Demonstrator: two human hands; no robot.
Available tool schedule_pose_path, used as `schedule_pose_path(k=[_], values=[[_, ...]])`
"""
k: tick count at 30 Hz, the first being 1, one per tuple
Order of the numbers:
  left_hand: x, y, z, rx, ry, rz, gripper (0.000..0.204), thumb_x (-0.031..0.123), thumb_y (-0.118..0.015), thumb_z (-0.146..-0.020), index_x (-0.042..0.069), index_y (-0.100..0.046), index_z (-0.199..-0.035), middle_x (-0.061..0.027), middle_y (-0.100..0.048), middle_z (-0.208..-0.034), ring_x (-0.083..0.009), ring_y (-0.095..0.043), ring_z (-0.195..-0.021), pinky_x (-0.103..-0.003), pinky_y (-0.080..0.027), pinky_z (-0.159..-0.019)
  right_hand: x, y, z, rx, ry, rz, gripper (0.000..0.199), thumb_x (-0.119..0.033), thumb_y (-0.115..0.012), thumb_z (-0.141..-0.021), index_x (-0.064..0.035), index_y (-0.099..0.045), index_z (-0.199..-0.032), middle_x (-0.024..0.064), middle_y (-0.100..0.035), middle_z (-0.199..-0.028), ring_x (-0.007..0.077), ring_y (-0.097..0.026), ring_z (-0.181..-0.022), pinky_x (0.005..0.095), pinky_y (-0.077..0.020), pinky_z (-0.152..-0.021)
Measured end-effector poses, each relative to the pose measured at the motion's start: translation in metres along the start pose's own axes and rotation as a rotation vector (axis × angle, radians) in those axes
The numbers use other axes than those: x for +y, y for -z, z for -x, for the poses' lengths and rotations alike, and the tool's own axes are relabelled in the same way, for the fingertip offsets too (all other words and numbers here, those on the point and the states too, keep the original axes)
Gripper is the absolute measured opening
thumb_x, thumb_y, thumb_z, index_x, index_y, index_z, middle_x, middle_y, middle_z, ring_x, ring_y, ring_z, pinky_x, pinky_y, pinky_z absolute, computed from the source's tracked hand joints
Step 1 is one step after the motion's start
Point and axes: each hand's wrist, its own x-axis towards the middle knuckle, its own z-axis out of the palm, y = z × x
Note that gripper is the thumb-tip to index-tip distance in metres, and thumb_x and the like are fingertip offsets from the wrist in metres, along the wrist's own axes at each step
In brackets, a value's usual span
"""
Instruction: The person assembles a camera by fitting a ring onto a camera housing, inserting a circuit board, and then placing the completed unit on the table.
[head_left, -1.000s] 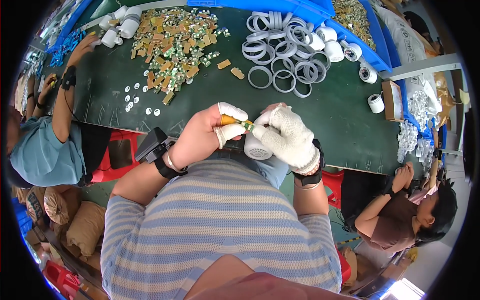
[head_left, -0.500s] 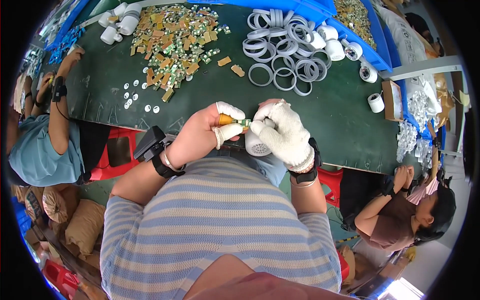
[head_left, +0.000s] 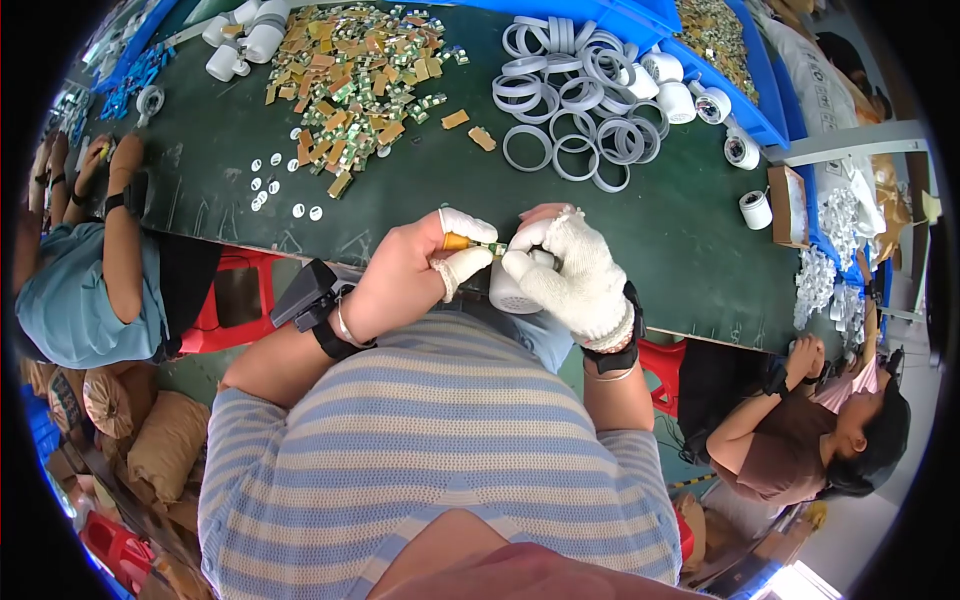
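My left hand [head_left: 395, 275], with white covers on its thumb and forefinger, pinches a small circuit board [head_left: 458, 242], orange-brown at one end and green toward the other. In a white knitted glove, my right hand [head_left: 572, 270] is closed round a white cylindrical housing [head_left: 512, 290] whose perforated end tilts down toward me. Both hands meet over the table's near edge. The board's green end reaches the right glove's fingertips beside the housing; whether it touches the housing is hidden.
Beyond my hands lie a heap of circuit boards [head_left: 350, 90], small white discs [head_left: 265, 187] and a pile of grey rings [head_left: 575, 105]. White housings [head_left: 676, 101] stand by a blue bin [head_left: 735, 105]. Co-workers sit at left [head_left: 85, 290] and right [head_left: 780, 440].
My left hand has shifted slightly right with the board, and the housing has tilted a little. At far left, the co-worker's hand has drawn back and a white round part now shows there.
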Motion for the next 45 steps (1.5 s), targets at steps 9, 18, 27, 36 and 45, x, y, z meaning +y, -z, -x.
schedule_pose_path(k=[9, 18, 27, 36, 45], values=[[0.014, 0.007, 0.007, -0.008, -0.158, -0.242, 0.021, 0.003, -0.074, -0.097, 0.003, -0.071, -0.117, -0.0102, -0.076, -0.100, -0.0174, -0.073, -0.086, -0.030, -0.057, -0.076, -0.007, 0.007, -0.014, -0.127, 0.189, 0.321, 0.017, -0.018, -0.088, -0.075, -0.0144, -0.077, -0.085, 0.0034, -0.072, -0.087, 0.0317, -0.068, -0.099, 0.0461, -0.0505, -0.092], [0.027, 0.020, 0.012, 0.003, -0.227, -0.275, 0.021, 0.005, -0.075, -0.097, 0.005, -0.071, -0.117, -0.0081, -0.077, -0.102, -0.0142, -0.073, -0.088, -0.030, -0.057, -0.076, -0.011, -0.006, -0.016, -0.016, 0.227, 0.339, 0.025, -0.020, -0.089, -0.071, -0.0154, -0.073, -0.090, 0.0064, -0.069, -0.090, 0.0317, -0.065, -0.088, 0.0455, -0.0485, -0.077], [0.052, 0.224, 0.044, 0.782, -0.151, -0.618, 0.039, 0.008, -0.072, -0.100, 0.005, -0.062, -0.137, -0.0055, -0.075, -0.113, -0.0074, -0.066, -0.093, -0.024, -0.053, -0.078, 0.010, 0.019, -0.009, 0.025, 0.011, 0.096, 0.023, -0.014, -0.079, -0.092, -0.0060, -0.074, -0.114, 0.0109, -0.072, -0.109, 0.0269, -0.068, -0.100, 0.0369, -0.0527, -0.090], [0.004, 0.075, 0.010, 0.289, -0.390, -0.676, 0.079, 0.007, -0.083, -0.088, 0.001, -0.045, -0.156, -0.0204, -0.052, -0.154, -0.0345, -0.049, -0.145, -0.041, -0.038, -0.121, 0.109, 0.197, -0.085, 0.569, -0.496, 0.622, 0.065, -0.051, -0.075, -0.090, -0.0073, -0.066, -0.137, 0.0200, -0.072, -0.126, 0.0351, -0.068, -0.119, 0.0410, -0.0517, -0.102], [0.013, 0.029, 0.012, 0.202, -0.465, -0.675, 0.060, 0.008, -0.083, -0.088, 0.008, -0.059, -0.144, -0.0182, -0.062, -0.140, -0.0399, -0.057, -0.133, -0.043, -0.047, -0.111, 0.119, 0.165, -0.086, 0.724, -0.232, 0.405, 0.042, -0.031, -0.084, -0.084, -0.0043, -0.075, -0.115, 0.0126, -0.077, -0.106, 0.0269, -0.074, -0.103, 0.0404, -0.0574, -0.091]])
